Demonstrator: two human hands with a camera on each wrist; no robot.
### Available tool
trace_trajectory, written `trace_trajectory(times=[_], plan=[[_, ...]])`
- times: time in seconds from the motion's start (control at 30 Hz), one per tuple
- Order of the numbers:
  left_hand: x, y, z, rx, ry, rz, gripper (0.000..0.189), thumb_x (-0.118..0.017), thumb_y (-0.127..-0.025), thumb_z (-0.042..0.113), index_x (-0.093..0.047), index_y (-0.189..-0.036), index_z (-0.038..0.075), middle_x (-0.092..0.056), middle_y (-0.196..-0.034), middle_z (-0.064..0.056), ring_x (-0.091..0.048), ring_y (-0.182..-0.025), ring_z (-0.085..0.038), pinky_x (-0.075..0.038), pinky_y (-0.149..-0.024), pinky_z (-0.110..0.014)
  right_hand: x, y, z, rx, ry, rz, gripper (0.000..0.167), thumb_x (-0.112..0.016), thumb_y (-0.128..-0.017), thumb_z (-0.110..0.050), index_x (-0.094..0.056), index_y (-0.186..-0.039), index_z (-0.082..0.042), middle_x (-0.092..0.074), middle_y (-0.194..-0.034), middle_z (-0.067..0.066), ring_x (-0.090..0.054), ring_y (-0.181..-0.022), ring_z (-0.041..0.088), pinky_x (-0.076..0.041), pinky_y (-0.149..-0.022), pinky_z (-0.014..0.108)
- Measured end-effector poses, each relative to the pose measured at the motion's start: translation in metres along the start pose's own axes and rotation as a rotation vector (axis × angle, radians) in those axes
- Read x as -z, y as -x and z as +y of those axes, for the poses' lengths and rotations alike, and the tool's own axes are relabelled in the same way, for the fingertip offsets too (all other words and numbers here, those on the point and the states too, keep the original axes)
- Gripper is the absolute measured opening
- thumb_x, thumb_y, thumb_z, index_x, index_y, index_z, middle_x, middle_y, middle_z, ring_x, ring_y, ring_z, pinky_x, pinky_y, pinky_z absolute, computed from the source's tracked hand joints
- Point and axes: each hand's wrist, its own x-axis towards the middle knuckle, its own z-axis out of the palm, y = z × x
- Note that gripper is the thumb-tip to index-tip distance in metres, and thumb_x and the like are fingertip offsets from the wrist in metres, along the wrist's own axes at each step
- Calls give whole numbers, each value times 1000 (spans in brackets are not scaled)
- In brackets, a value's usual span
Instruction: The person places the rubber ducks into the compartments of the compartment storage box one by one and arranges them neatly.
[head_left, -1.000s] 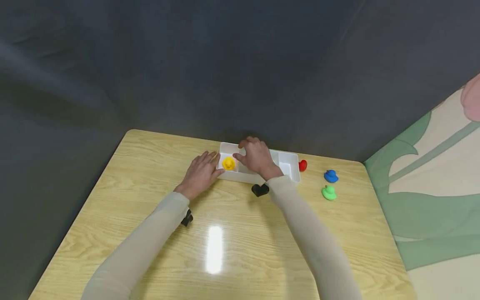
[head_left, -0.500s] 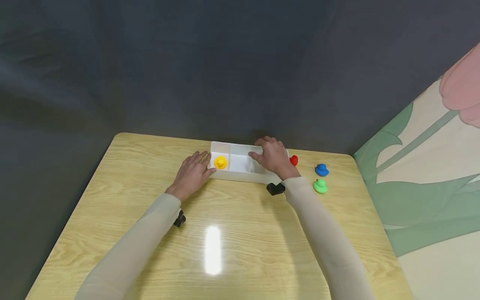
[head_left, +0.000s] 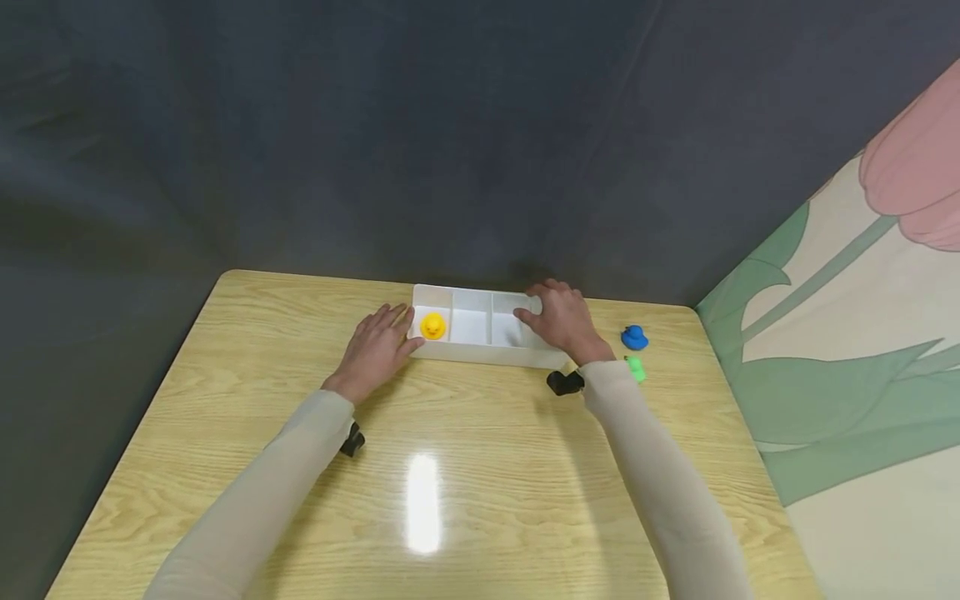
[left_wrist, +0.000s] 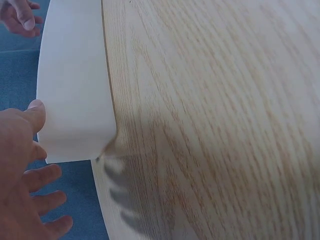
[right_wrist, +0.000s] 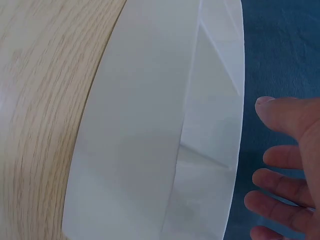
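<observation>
1. Fingers [left_wrist: 47, 202] of your left hand [head_left: 371, 352] are spread and nearly straight, grasping nothing. Your thumb lies at the left end of the white tray [head_left: 480, 355]; firm contact cannot be confirmed.
2. Your right hand [head_left: 564, 317] is likewise released: its fingers are loosely bent, with nothing between them. It covers part of the tray's right end; whether it touches there cannot be told.
3. Tray position: on the desk [head_left: 495, 467], just beside the far edge, around the middle of that edge.
4. Governing relation, in this assessment: the tray's long axis runs left to right, roughly parallel to the far edge, with one of your hands at each end. The tray lies rightward from your left fingers and leftward from your right; neither hand is clearly nearer.
5. Yellow duck [head_left: 432, 326]: inside the leftmost compartment, with your left hand nearer.
6. Blue duck [head_left: 634, 337] and green duck [head_left: 637, 369]: on the desk, right of the tray, towards the far right corner. Your right hand is nearer; the green one is partly hidden by your arm.
</observation>
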Motion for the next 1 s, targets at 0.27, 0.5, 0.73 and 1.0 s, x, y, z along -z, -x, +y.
trace_trajectory(times=[0.27,0.5,0.73,1.0], plan=[[2,0,0,-13,3,12,68,-48,-113,47,-38,-165,4,-36,-172,-21,-31,-162,-46,-28,-132,-64,6,9,17,-18,-5,19,50,-74,-100,-38,-72,-133,0,-68,-138,23,-62,-131,47,-48,-111,65],[3,1,1,-10,-1,11,67,-50,-113,45,-38,-164,4,-36,-172,-21,-31,-162,-46,-28,-132,-64,6,18,32,-30,-20,13,49,-72,-101,-36,-71,-131,3,-69,-133,25,-64,-123,47,-51,-109,64],[3,3,2,-8,16,10,68,-50,-113,46,-38,-164,4,-37,-172,-21,-31,-162,-46,-28,-132,-64,7,29,43,-78,-36,1,49,-72,-102,-35,-70,-133,3,-67,-136,26,-64,-121,46,-51,-112,62],[2,2,1,-14,12,11,67,-50,-113,45,-38,-164,3,-37,-172,-22,-31,-161,-47,-28,-131,-65,10,37,59,-80,-24,32,47,-72,-101,-32,-71,-129,5,-67,-136,26,-65,-122,47,-51,-111,64]])
